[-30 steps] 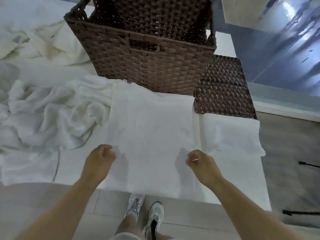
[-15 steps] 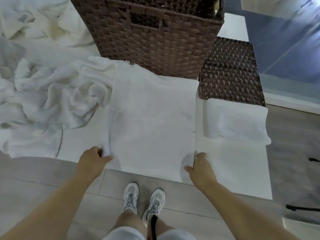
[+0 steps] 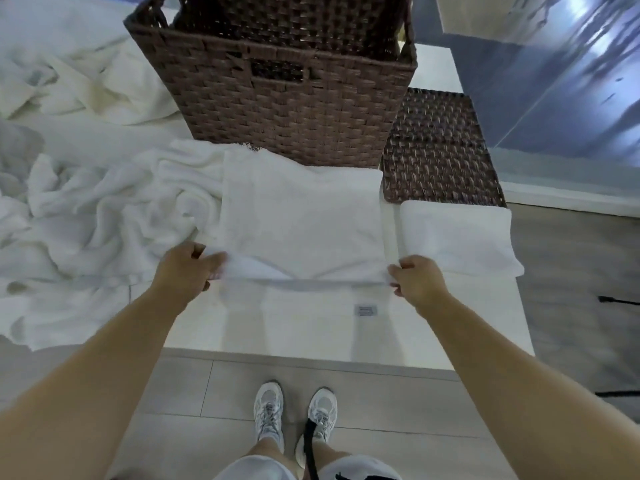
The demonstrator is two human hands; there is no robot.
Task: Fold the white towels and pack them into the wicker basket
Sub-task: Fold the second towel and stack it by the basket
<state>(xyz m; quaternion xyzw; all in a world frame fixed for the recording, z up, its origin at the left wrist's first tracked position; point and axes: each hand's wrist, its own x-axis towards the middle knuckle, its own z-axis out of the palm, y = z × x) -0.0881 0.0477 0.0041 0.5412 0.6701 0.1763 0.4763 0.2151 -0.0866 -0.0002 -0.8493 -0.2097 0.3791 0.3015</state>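
A white towel (image 3: pixel 301 220) lies flat on the white table (image 3: pixel 460 317) in front of the brown wicker basket (image 3: pixel 287 109). My left hand (image 3: pixel 185 268) pinches the towel's near left corner and my right hand (image 3: pixel 417 280) pinches its near right corner. Both corners are lifted off the table and carried toward the basket, so the near half folds over the far half. A small grey label (image 3: pixel 366 310) shows on the towel's underside near the table's front edge. A folded white towel (image 3: pixel 457 237) lies to the right.
A heap of crumpled white towels (image 3: pixel 86 223) covers the table's left side, with more (image 3: pixel 79 77) behind. The basket's wicker lid (image 3: pixel 438 150) lies flat to the right of the basket. My shoes (image 3: pixel 294 417) stand on the grey tiled floor below the table edge.
Both hands gripped the towel's near corners at the table's front edge, then lifted them and carried them forward toward the basket, starting a fold. The label became visible.
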